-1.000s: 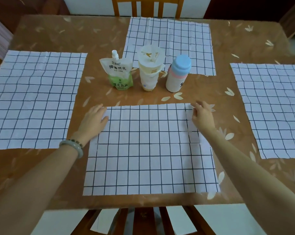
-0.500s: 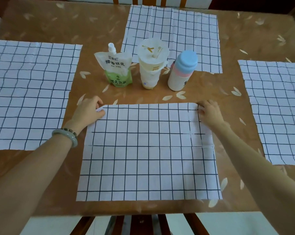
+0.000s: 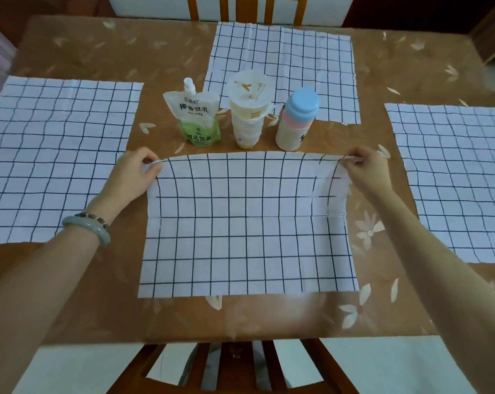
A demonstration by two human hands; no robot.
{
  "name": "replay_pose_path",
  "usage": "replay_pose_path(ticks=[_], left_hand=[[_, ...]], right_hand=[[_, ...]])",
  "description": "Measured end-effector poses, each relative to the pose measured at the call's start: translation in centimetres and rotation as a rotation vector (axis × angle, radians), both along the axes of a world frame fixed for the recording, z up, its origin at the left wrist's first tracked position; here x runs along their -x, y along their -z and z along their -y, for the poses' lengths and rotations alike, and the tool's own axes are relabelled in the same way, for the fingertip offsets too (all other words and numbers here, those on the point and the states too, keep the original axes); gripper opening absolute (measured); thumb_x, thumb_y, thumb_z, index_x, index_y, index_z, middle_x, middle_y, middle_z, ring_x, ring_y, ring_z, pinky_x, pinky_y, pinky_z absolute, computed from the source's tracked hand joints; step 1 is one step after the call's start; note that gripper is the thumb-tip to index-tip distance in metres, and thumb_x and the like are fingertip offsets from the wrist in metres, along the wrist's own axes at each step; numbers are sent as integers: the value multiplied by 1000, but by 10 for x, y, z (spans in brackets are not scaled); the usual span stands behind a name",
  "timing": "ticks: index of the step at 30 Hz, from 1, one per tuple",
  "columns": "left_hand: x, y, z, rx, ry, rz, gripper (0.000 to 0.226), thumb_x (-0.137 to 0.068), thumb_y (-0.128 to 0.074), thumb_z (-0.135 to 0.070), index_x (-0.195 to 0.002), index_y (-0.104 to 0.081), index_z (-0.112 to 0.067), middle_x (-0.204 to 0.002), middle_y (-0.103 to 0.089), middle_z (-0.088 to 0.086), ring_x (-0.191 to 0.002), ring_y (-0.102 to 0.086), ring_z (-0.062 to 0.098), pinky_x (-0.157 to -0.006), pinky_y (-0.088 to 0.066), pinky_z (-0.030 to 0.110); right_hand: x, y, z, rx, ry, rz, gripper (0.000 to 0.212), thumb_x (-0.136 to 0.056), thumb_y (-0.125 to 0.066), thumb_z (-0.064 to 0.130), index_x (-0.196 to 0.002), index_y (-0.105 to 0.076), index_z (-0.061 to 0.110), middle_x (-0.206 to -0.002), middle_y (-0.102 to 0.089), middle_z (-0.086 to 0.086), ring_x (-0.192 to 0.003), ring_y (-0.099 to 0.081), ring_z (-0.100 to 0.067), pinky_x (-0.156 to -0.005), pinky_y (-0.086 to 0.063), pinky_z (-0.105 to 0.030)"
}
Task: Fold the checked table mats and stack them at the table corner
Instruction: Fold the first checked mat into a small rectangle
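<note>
Hands at the far corners of the near mat (image 3: 247,240), which lies front and centre on the brown flower-print table (image 3: 269,317). Left hand (image 3: 132,177) pinches the far-left corner between thumb and fingers; right hand (image 3: 365,172) pinches the far-right corner likewise. Far edge raised off the table and bowed, near half flat, crease line across the middle. Three more checked mats lie spread flat: left mat (image 3: 53,157), far mat (image 3: 283,69), right mat (image 3: 453,177). Just beyond the raised edge stand a drink pouch (image 3: 195,118), a lidded cup (image 3: 247,112) and a blue-capped bottle (image 3: 296,119). Bracelet (image 3: 87,226) on left wrist.
</note>
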State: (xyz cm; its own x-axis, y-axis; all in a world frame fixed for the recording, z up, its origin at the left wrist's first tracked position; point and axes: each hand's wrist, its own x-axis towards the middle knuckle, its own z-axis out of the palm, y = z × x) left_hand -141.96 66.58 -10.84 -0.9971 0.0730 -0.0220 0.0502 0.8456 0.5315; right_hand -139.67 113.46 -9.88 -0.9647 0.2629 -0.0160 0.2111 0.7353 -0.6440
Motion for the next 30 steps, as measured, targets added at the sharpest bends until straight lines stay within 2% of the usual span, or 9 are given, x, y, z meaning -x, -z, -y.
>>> replay_pose_path(ticks=[2,4,7,11,15,20,24,27,30], left_hand=[[-12,-18,2,-7,30,-11,12,-91,-61,-21,-97,-62,-11,-91,-58,3,-85,-52,20,-72,-41,33],[-28,-34,3,-12,48,-7,12,-91,-62,-20,-98,-63,-10,-92,-59,4,-86,-53,20,-73,-40,31],[-54,-49,6,9,86,20,12,-91,-62,-20,-100,-65,-14,-94,-60,5,-88,-52,19,-74,-37,30],[-92,-47,17,91,179,76,14,-89,-64,-22,-102,-70,-20,-95,-62,5,-89,-55,20,-77,-44,36],[-127,-37,24,109,254,67,12,-85,-68,-13,-95,-72,-16,-88,-65,0,-87,-56,20,-77,-48,41],[-157,-19,28,147,295,161,19,-81,-68,-7,-88,-71,-24,-84,-64,-12,-88,-55,15,-80,-48,38],[-173,-2,27,204,279,255,19,-80,-71,-17,-89,-67,-33,-89,-62,-15,-92,-53,8,-81,-50,35],[-181,11,24,258,292,350,21,-76,-76,-36,-94,-65,-36,-94,-59,-16,-95,-52,7,-82,-49,32],[-186,16,22,253,282,371,28,-76,-73,-47,-100,-64,-35,-99,-55,-17,-99,-50,6,-84,-47,29]], right_hand=[[-14,-18,0,15,-2,-30,12,-83,-65,15,-80,-59,5,-65,-53,-2,-59,-44,-9,-54,-34,-14],[-34,-30,-1,46,7,-30,7,-83,-66,14,-82,-61,8,-64,-52,4,-56,-43,-5,-50,-32,-9],[-65,-41,-4,62,-25,-19,6,-83,-67,12,-80,-63,14,-71,-60,-1,-66,-51,-12,-57,-36,-9],[-113,-40,-5,-23,-184,13,15,-83,-64,3,-82,-66,18,-81,-67,6,-79,-63,-11,-70,-40,-6],[-154,-32,-3,-112,-261,43,17,-82,-64,-1,-90,-73,11,-87,-71,5,-79,-59,2,-73,-37,0],[-182,-12,-7,-309,-393,57,22,-77,-66,-8,-89,-76,7,-87,-75,-6,-75,-69,-25,-70,-44,-21],[-193,15,-9,-408,-454,218,32,-76,-59,-8,-97,-74,11,-93,-74,-9,-82,-69,-31,-71,-56,-36],[-197,28,-9,-447,-457,343,50,-74,-55,-13,-114,-67,14,-109,-70,-10,-95,-65,-32,-76,-56,-39],[-202,35,-16,-537,-458,354,59,-68,-62,-14,-120,-63,13,-116,-66,-9,-106,-58,-32,-74,-54,-39]])
